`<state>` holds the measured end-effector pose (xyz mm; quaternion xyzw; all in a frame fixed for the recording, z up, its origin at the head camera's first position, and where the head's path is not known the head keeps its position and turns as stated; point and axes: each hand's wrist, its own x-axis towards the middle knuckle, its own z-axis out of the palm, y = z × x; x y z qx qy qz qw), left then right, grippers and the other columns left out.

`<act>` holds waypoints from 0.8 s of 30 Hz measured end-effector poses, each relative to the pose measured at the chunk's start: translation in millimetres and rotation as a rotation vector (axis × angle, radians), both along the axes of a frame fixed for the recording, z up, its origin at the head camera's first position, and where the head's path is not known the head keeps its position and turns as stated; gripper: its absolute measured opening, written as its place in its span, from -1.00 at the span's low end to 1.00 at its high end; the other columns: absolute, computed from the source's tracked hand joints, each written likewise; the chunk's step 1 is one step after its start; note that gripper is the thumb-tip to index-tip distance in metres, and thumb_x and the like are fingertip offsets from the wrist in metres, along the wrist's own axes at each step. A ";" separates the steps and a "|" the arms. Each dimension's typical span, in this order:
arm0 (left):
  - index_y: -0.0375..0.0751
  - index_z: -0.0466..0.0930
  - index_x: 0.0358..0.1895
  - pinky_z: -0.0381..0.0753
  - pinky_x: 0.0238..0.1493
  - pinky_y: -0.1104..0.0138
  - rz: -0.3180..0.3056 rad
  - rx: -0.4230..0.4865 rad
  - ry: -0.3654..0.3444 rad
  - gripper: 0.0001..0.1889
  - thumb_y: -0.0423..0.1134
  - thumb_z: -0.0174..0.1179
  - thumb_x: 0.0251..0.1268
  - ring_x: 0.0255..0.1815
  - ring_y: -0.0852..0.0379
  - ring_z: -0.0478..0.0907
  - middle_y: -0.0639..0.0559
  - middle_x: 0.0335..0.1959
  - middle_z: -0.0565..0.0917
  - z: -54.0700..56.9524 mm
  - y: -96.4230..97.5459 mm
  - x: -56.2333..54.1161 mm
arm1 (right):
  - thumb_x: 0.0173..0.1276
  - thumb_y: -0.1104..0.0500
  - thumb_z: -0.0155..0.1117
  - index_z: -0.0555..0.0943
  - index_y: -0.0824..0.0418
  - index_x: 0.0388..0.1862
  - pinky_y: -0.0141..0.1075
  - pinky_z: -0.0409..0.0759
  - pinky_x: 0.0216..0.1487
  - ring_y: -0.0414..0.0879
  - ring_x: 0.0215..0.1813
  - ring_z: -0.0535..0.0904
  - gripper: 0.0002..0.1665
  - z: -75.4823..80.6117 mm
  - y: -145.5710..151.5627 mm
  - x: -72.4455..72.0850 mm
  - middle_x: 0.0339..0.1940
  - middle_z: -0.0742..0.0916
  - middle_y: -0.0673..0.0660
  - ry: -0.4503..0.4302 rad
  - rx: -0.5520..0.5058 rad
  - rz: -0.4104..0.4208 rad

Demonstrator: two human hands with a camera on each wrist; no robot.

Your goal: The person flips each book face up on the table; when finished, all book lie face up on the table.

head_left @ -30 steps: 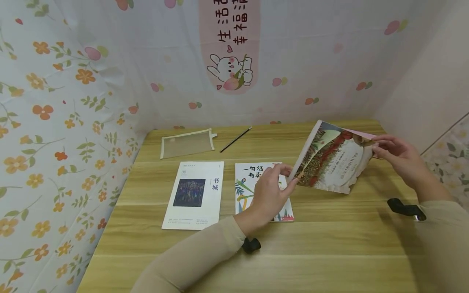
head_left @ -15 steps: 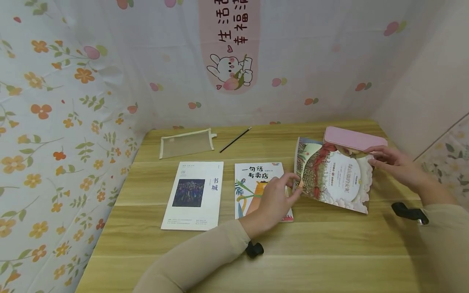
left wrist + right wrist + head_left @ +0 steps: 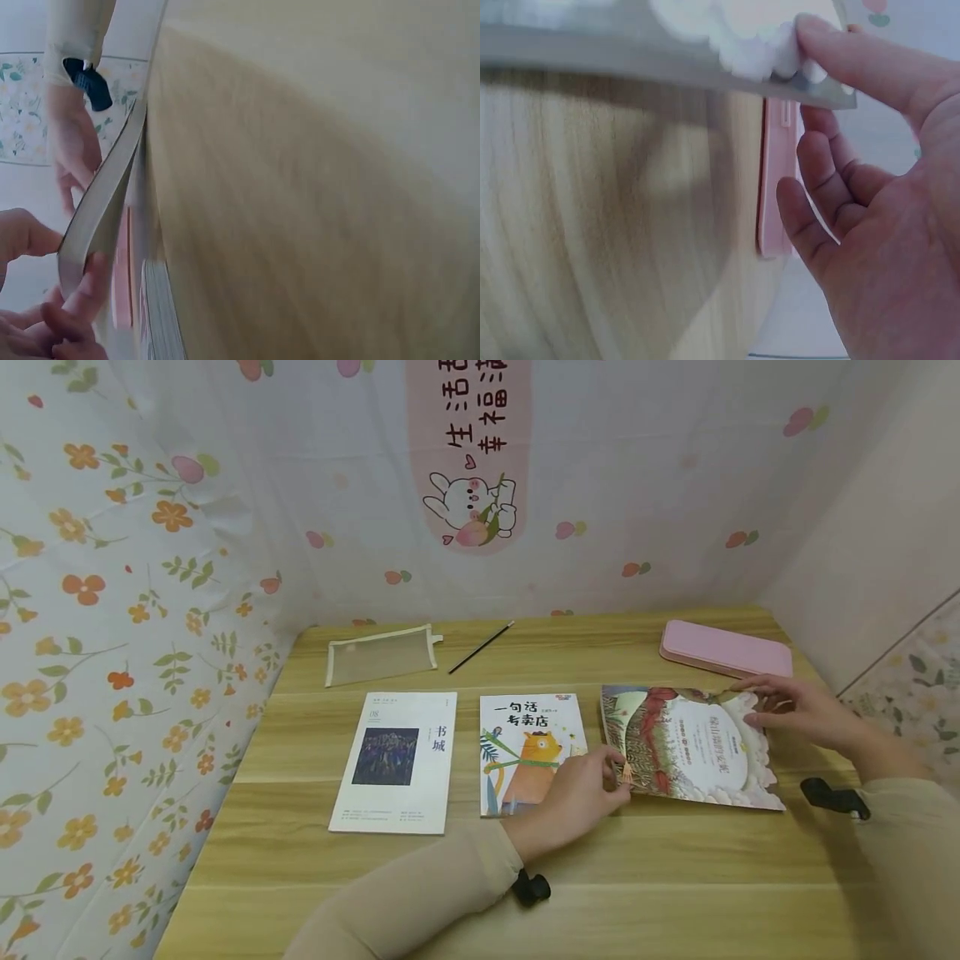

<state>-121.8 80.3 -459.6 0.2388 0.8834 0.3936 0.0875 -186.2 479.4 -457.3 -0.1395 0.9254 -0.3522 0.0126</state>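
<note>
An illustrated book (image 3: 697,752) with a red and white cover hangs low over the right part of the wooden table, tilted. At its left edge, my left hand (image 3: 576,797) pinches it between thumb and fingers; the left wrist view shows the thumb (image 3: 34,232) on one side of the book. My right hand (image 3: 806,714) grips its far right corner, thumb on the cover and fingers beneath, as the right wrist view shows. Just left of it lies a book with an orange cat (image 3: 525,735), partly covered by my left hand.
A white book with a dark picture (image 3: 393,760) lies at the left. Behind it are a mesh zip pouch (image 3: 382,657) and a dark pencil (image 3: 482,647). A pink case (image 3: 723,647) lies at the back right, behind the held book. Patterned cloth hangs around the table.
Both hands have lowered the illustrated book towards the table and turned it flatter and straighter. The pink case behind it has come into full view.
</note>
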 end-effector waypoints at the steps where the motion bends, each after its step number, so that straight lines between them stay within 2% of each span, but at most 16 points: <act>1: -0.07 0.60 0.13 0.40 -0.41 0.59 -0.011 -0.002 -0.028 -0.68 -0.19 0.36 0.36 -0.54 0.46 0.45 0.25 -0.41 0.72 -0.2 1.2 1.4 | 0.32 0.34 0.46 0.57 0.25 0.29 -0.42 0.59 -0.26 -0.31 -0.21 0.61 -0.44 -0.5 -1.1 -1.2 -0.04 0.64 -0.19 0.007 0.003 0.016; 4: -0.09 0.62 0.14 0.43 -0.40 0.59 -0.036 -0.035 -0.071 -0.68 -0.16 0.36 0.39 -0.54 0.46 0.48 0.26 -0.43 0.72 -1.4 4.6 4.2 | 0.34 0.36 0.43 0.57 0.27 0.28 -0.40 0.59 -0.27 -0.29 -0.22 0.62 -0.48 -0.2 -6.6 -3.9 -0.04 0.66 -0.13 0.011 0.019 0.052; 8: -0.09 0.65 0.12 0.42 -0.38 0.63 -0.076 -0.100 -0.049 -0.70 -0.11 0.34 0.40 -0.54 0.51 0.49 0.27 -0.47 0.73 -3.2 9.3 6.5 | 0.34 0.39 0.41 0.58 0.30 0.25 -0.40 0.58 -0.26 -0.29 -0.21 0.61 -0.50 -4.3 -9.5 -7.4 -0.04 0.68 -0.04 0.019 0.041 0.061; 14: -0.03 0.66 0.13 0.39 -0.47 0.63 -0.126 -0.186 -0.036 -0.68 -0.04 0.34 0.41 -0.60 0.52 0.46 0.30 -0.51 0.70 -1.9 12.2 8.0 | 0.34 0.40 0.40 0.57 0.30 0.25 -0.45 0.56 -0.20 -0.33 -0.14 0.61 -0.51 -11.9 -11.3 -12.5 -0.01 0.68 -0.06 0.018 0.021 0.089; 19: 0.05 0.68 0.16 0.39 -0.45 0.62 -0.161 -0.295 0.050 -0.67 0.02 0.30 0.43 -0.58 0.53 0.44 0.36 -0.51 0.67 -1.4 13.8 7.4 | 0.30 0.43 0.42 0.59 0.37 0.19 -0.40 0.42 -0.37 -0.29 -0.34 0.45 -0.53 -16.9 -17.4 -14.0 -0.20 0.66 0.03 0.053 0.006 0.131; 22: 0.11 0.74 0.06 0.36 -0.44 0.60 -0.181 -0.351 0.136 -0.75 0.02 0.30 0.43 -0.56 0.52 0.42 0.39 -0.52 0.64 -1.8 14.1 4.8 | 0.28 0.37 0.48 0.62 0.33 0.19 -0.46 0.39 -0.32 -0.37 -0.26 0.43 -0.52 -19.1 -20.3 -13.1 -0.14 0.70 0.15 0.072 0.064 0.089; 24: 0.14 0.76 0.00 0.34 -0.46 0.58 -0.197 -0.376 0.173 -0.81 -0.01 0.31 0.42 -0.58 0.49 0.41 0.39 -0.54 0.64 -1.3 13.7 1.8 | 0.29 0.29 0.51 0.63 0.29 0.21 -0.53 0.39 -0.19 -0.32 -0.09 0.51 -0.50 -19.2 -23.0 -11.4 0.01 0.73 0.23 0.069 0.112 0.037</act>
